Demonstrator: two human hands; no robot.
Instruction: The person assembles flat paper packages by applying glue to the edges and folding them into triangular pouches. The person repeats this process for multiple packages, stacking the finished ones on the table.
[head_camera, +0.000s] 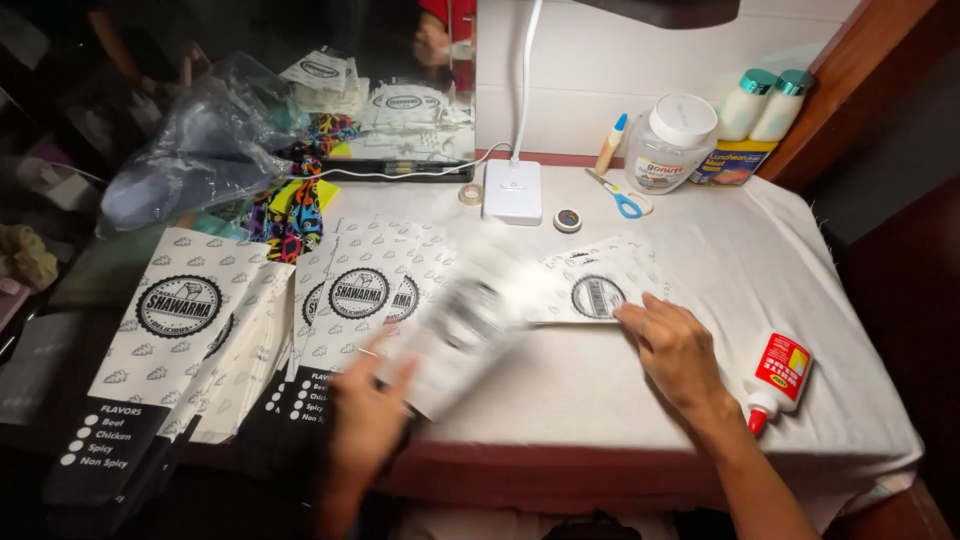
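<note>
- One printed paper bag (590, 290) lies flat at the frame's centre on the white cloth (760, 250), round stamp facing up.
- The right hand (675, 345) rests on that bag's lower right edge, fingers spread and pressing down.
- The left hand (365, 425), lower centre-left, is blurred; it grips one blurred sheet (460, 335), though I cannot tell exactly how the fingers close.
- Left of centre, a fanned stack of bags (270, 320) shows at least three round emblems.
- One glue bottle (780, 375) with a red cap lies at lower right.
- Top centre: one lamp base (512, 190), two tape rolls (568, 220), one pair of blue scissors (620, 197), one white-lidded jar (672, 145), two teal-capped bottles (765, 105).
</note>
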